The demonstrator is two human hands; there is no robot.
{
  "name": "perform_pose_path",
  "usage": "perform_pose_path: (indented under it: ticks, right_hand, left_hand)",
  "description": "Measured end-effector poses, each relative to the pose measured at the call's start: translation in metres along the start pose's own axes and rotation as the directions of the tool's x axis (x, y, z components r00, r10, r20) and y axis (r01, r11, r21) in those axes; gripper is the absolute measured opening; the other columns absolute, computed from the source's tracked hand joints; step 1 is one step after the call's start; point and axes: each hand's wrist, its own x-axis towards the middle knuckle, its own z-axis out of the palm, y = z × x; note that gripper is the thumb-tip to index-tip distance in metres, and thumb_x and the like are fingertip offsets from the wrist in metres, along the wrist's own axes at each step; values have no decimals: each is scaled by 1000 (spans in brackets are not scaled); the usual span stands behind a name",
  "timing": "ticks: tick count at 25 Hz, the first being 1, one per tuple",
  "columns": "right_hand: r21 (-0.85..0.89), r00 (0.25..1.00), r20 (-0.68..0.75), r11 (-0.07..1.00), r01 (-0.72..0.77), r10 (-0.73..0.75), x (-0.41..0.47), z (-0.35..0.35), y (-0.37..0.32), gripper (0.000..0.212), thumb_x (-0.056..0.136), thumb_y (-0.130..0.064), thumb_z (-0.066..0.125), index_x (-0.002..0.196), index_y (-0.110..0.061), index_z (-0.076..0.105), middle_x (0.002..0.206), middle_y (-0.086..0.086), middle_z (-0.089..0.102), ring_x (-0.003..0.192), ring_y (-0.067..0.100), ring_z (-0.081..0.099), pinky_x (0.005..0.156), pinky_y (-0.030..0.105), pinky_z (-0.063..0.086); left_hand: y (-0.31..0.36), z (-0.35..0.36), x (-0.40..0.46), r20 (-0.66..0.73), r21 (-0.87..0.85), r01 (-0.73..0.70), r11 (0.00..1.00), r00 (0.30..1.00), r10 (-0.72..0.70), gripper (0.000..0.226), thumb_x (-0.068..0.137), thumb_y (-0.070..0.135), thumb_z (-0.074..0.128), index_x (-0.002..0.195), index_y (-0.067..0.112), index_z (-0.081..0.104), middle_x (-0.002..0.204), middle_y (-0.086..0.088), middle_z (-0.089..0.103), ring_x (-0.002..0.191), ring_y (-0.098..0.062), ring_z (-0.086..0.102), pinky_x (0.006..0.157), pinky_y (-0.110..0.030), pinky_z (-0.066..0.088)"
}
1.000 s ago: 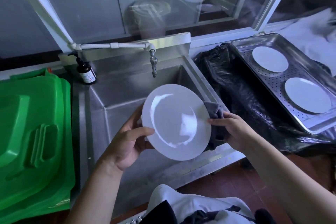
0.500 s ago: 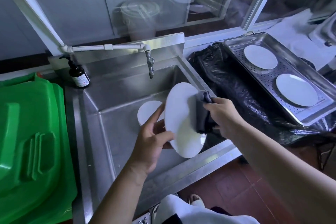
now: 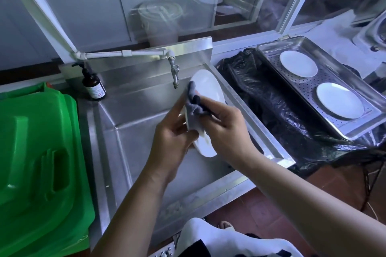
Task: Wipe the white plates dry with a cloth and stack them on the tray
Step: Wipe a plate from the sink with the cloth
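**Mia:** What was the person doing at the sink (image 3: 133, 123)?

**Ben:** Drying a white plate (image 3: 208, 89) over it. The left hand (image 3: 173, 137) held the plate's near edge, with the thumb and fingers curled round the rim. The right hand (image 3: 225, 125) pinched a grey cloth (image 3: 193, 104) and pressed it on the plate.

**Mia:** Had anything changed?

**Ben:** Yes. A second before, the plate faced up at the person, flat and round, and the cloth was tucked at its right edge. Then the plate got turned on its side. At this moment it stood almost edge-on above the sink, close to the tap (image 3: 174, 73), and the cloth had slid across onto the face that looks left.

**Mia:** So what did that mean?

**Ben:** I think the wiping had gone on to another part of the plate. It was not ready to put away yet.

**Mia:** Where did the dry ones go?

**Ben:** On the metal tray (image 3: 355, 131), to the right of the sink, past a black bag (image 3: 271, 110). Two plates lay there side by side, the far plate (image 3: 298, 63) and the near plate (image 3: 340, 100). They were not stacked.

**Mia:** And left of the sink?

**Ben:** A brown soap bottle (image 3: 93, 83) at the back corner, and a big green lid (image 3: 37, 162).
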Motion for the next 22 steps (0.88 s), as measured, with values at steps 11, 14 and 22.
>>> perform_pose_path:
  ticks: [11,14,22]
  right_hand:
    - [-266,962,237,943,199,-137,-40,-11,5,50,90,7,60,133,-17,65,138,-6,62,140,15,46,115,43,41]
    - [-345,943,261,893,289,-205,-54,-15,14,56,84,9,54,134,-15,64,139,-7,60,140,18,45,115,50,39]
    - [-525,892,407,749,404,-197,-65,-51,38,56,85,4,52,134,-21,65,141,-11,57,140,20,46,117,45,32]
  left_hand:
    - [-14,-12,-13,202,-413,66,908,979,21,28,98,30,58,121,19,69,120,-13,74,109,-29,72,79,-37,60]
    - [-18,-13,-13,107,-399,16,917,994,30,47,98,16,60,145,19,56,137,-20,64,124,-38,64,93,-44,57]
    - [-22,-19,-8,-71,-248,-26,968,997,9,76,76,1,57,146,31,56,132,-6,68,114,-29,64,81,-48,49]
